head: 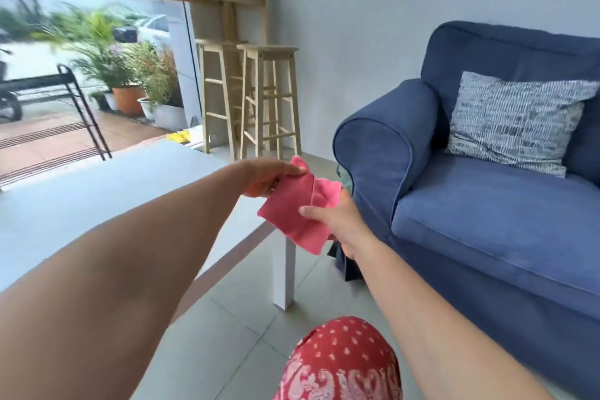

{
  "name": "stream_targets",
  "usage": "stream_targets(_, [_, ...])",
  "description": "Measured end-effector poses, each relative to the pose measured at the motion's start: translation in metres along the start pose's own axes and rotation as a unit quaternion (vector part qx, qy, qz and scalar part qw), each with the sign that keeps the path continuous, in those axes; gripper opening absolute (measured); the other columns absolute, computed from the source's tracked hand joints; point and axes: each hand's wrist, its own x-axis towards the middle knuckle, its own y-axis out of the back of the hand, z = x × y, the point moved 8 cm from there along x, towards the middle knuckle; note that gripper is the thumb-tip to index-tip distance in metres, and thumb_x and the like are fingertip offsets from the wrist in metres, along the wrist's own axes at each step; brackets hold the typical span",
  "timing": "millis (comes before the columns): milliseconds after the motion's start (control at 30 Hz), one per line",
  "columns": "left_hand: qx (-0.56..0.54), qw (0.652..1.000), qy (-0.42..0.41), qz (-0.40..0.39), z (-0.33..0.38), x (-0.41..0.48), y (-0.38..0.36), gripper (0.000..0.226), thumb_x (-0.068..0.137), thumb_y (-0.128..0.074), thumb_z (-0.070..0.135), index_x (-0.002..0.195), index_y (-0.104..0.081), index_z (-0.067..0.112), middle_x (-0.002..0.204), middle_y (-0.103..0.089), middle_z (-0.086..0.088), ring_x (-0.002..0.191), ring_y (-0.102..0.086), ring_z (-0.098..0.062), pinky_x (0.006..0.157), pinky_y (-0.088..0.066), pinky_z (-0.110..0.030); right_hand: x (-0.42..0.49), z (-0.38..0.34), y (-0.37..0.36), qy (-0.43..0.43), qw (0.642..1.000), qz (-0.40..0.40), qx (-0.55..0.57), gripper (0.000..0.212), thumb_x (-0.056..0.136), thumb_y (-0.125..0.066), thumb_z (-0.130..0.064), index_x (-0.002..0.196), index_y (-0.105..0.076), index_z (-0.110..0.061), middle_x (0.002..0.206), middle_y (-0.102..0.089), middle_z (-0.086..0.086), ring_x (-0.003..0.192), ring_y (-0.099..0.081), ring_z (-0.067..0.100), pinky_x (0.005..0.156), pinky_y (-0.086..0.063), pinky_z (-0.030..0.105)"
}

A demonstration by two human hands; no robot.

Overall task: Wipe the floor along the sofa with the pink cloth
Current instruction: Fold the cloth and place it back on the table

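Note:
A pink cloth hangs in the air between my two hands, above the corner of a white table. My left hand pinches its upper left edge. Its right side is gripped by my right hand, thumb on top. The cloth is folded and partly spread. A blue sofa stands on the right, its rounded arm just beyond my right hand. Grey floor tiles run between the table and the sofa front.
A white table leg stands on the tiles below the cloth. My knee in red patterned fabric is at the bottom. A patterned cushion lies on the sofa. Two wooden stools stand by the wall; potted plants outside.

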Motion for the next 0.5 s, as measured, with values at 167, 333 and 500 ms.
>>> stream_targets(167, [0.006,1.000,0.010,-0.001,-0.004,-0.055,0.080,0.036,0.090,-0.063,0.031,0.115,-0.058,0.005,0.103,-0.068,-0.013,0.092,-0.066,-0.025,0.093,-0.052,-0.038,0.004,-0.024,-0.072,0.011,1.000,0.008,-0.001,0.025,0.084,-0.067,-0.013,0.109,-0.061,-0.017,0.098,-0.070,0.010,0.080,-0.071,0.027,0.049,-0.057,0.032])
stream_targets(333, [0.013,0.999,0.045,0.026,-0.023,-0.089,0.134,0.027,0.090,-0.063,0.030,0.105,-0.063,0.008,0.095,-0.072,-0.010,0.084,-0.069,-0.021,0.085,-0.055,-0.034,0.003,-0.027,-0.131,-0.056,0.993,-0.051,0.095,0.034,0.088,-0.052,-0.038,0.094,-0.072,-0.012,0.081,-0.075,0.012,0.065,-0.072,0.027,0.050,-0.057,0.037])
stream_targets(500, [0.019,0.995,0.085,0.047,-0.049,-0.099,0.161,0.044,0.091,-0.062,0.028,0.126,-0.057,0.002,0.128,-0.063,-0.018,0.117,-0.060,-0.031,0.107,-0.043,-0.047,-0.001,-0.018,-0.173,-0.051,0.995,-0.081,0.039,0.062,0.072,-0.085,-0.042,0.121,-0.054,-0.021,0.112,-0.069,0.006,0.091,-0.072,0.028,0.056,-0.061,0.043])
